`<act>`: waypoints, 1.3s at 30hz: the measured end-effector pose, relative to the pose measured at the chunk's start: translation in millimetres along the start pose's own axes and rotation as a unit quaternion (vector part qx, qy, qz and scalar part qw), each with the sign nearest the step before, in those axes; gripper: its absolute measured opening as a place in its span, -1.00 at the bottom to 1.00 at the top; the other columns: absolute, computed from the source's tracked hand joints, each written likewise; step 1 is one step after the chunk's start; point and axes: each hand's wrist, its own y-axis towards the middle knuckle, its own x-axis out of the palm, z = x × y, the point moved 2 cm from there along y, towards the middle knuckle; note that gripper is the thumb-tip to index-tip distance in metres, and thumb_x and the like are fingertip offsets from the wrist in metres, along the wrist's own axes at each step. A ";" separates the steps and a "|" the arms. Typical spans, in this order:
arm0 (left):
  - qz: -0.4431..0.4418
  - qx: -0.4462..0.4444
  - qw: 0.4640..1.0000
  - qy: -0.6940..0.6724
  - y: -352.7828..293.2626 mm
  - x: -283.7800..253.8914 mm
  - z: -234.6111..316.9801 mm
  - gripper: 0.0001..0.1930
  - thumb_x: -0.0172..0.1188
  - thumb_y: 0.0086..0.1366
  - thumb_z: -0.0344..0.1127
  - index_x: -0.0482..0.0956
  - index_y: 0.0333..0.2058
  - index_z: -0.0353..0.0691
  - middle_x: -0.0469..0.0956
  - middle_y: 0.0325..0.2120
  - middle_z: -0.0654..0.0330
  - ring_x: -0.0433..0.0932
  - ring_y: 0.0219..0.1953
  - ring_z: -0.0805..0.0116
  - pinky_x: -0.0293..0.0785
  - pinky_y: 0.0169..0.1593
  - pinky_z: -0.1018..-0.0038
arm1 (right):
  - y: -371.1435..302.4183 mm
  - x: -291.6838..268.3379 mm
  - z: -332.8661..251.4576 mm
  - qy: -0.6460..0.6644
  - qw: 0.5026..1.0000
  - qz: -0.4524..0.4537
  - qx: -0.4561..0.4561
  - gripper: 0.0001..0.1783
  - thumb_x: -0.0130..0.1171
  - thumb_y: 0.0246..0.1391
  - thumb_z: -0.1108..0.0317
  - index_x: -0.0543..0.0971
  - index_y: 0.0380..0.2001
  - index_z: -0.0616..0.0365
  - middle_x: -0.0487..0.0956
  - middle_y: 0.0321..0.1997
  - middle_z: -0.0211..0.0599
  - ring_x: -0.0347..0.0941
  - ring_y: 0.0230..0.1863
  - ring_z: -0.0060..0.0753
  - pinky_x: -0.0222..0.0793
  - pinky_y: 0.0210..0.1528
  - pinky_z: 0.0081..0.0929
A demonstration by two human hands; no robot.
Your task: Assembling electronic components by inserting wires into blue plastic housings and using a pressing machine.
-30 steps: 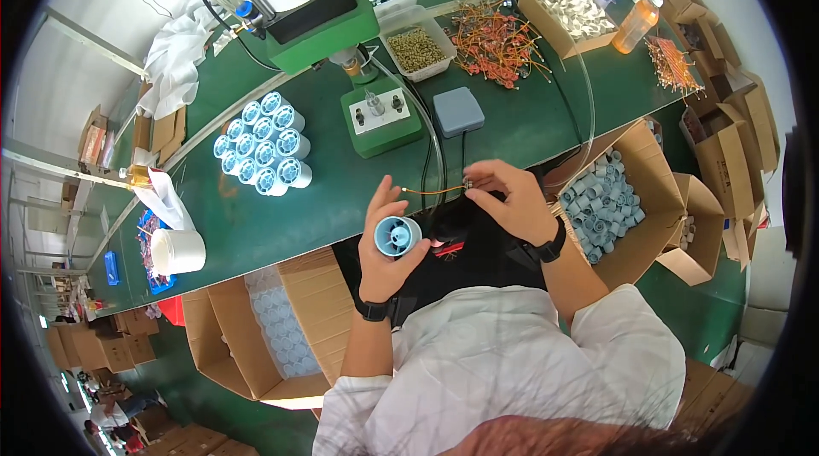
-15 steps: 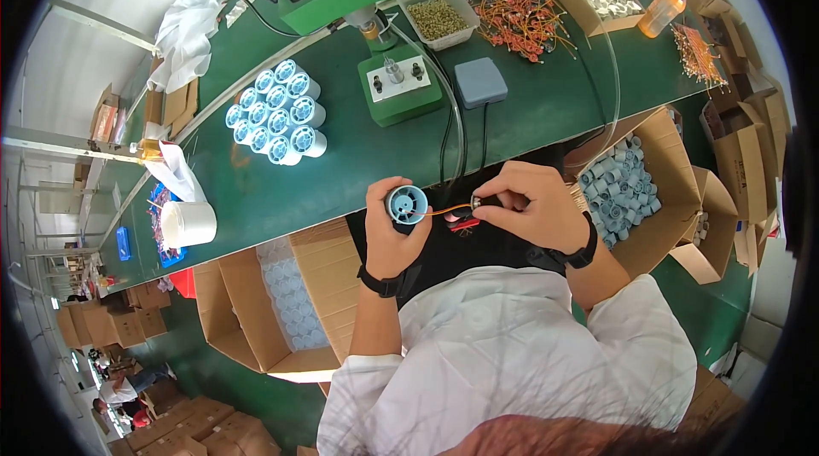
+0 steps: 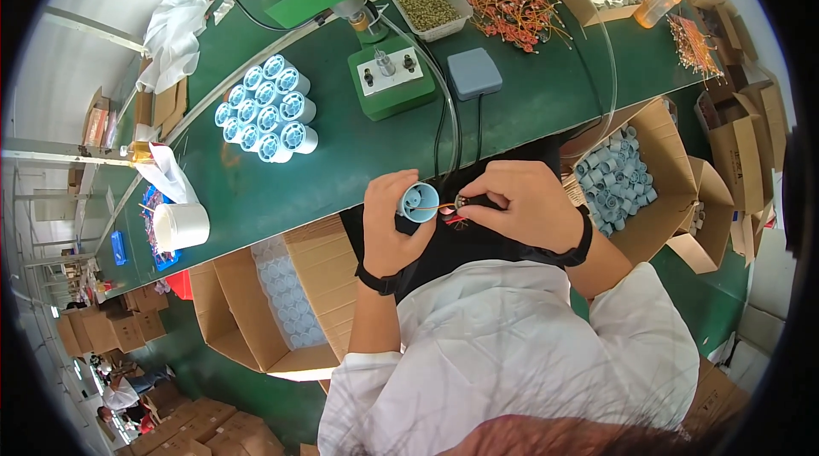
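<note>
My left hand [image 3: 391, 221] is wrapped round a light blue plastic cup-shaped housing [image 3: 408, 214], its open end tilted toward my right hand. Orange wire [image 3: 444, 207] runs out of the housing to a small round metallic part [image 3: 461, 201]. Thumb and fingertips of my right hand [image 3: 529, 204] pinch that part just right of the housing's rim. Both hands are above my lap, in front of the bench edge. Below the wire, partly hidden, is something small and red.
On the green bench [image 3: 341, 170] stand a cluster of light blue housings [image 3: 269, 110], a green press [image 3: 392, 85], a grey box [image 3: 475, 74], a tub of brass pieces [image 3: 429, 10] and a pile of wired parts [image 3: 516, 4]. Cartons [image 3: 670, 174] of blue parts flank me.
My left hand has shifted slightly right and tipped the housing's opening toward the right hand. My right hand has moved left with the small part, nearer the rim.
</note>
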 end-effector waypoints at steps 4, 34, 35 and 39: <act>-0.038 0.036 0.997 0.052 5.6 2.2 10.8 -0.44 0.37 -0.10 -0.48 0.53 -0.01 -0.23 0.60 -0.08 0.05 0.56 -0.05 0.00 0.44 0.05 0.17 | 8.7 14.5 0.6 -0.018 0.999 0.011 -0.041 -0.80 0.47 -0.04 0.26 0.72 -0.35 0.08 0.47 -0.57 -0.38 0.45 -0.52 -0.30 0.34 -0.46 -0.37; -0.022 0.067 0.992 0.105 2.7 28.9 16.4 -0.58 0.53 -0.13 -0.35 0.55 -0.28 -0.22 0.58 -0.42 0.16 0.58 -0.39 0.10 0.54 -0.34 0.30 | 9.0 45.6 24.2 0.062 0.995 -0.073 -0.021 -0.83 0.38 -0.03 0.27 0.69 -0.45 0.13 0.62 -0.49 -0.28 0.57 -0.44 -0.12 0.48 -0.33 -0.25; -0.023 0.069 0.992 0.103 3.1 30.0 16.2 -0.58 0.53 -0.13 -0.35 0.55 -0.28 -0.22 0.58 -0.42 0.16 0.58 -0.39 0.10 0.54 -0.34 0.30 | 9.4 45.9 26.2 0.061 0.995 -0.070 -0.020 -0.83 0.38 -0.03 0.27 0.69 -0.45 0.13 0.62 -0.49 -0.28 0.57 -0.44 -0.12 0.48 -0.33 -0.25; -0.044 0.058 0.992 0.106 3.0 34.4 14.3 -0.58 0.53 -0.12 -0.34 0.54 -0.27 -0.23 0.58 -0.41 0.16 0.58 -0.37 0.09 0.55 -0.31 0.27 | 10.5 46.1 31.5 0.065 0.995 -0.078 -0.017 -0.84 0.37 -0.05 0.28 0.69 -0.46 0.14 0.60 -0.51 -0.26 0.56 -0.45 -0.09 0.48 -0.33 -0.23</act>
